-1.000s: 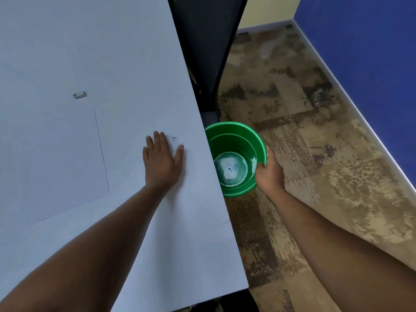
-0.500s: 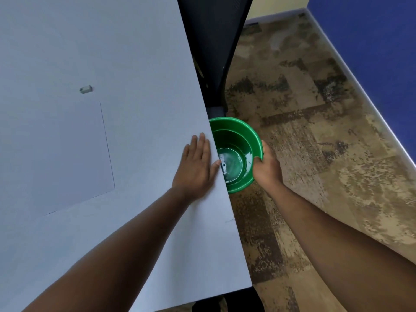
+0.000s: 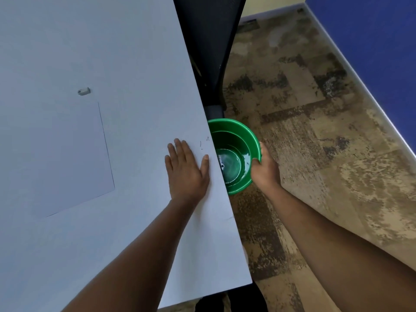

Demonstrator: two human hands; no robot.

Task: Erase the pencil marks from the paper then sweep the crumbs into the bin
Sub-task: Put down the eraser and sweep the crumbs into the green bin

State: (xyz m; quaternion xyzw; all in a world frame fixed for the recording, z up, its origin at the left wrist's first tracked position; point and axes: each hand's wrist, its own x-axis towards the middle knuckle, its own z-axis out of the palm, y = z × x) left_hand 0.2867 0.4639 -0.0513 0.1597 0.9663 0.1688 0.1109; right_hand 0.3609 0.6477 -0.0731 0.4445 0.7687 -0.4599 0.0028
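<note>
Left hand (image 3: 185, 171) was laid flat, fingers straight, near the table (image 3: 112, 52) edge; crumbs (image 3: 203, 143) at one o'clock. Right hand (image 3: 265, 171) gripped the green bin (image 3: 234, 131) rim, held against the edge.

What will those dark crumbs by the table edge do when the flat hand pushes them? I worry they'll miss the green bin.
The crumbs look tiny and thin, so probably light and apt to scatter. Some may smear or cling under the left hand. The bin, held by the right hand, sits below the edge, so most should drop in.

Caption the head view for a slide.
Left hand flat beside crumbs; right hand holds green bin.
</note>
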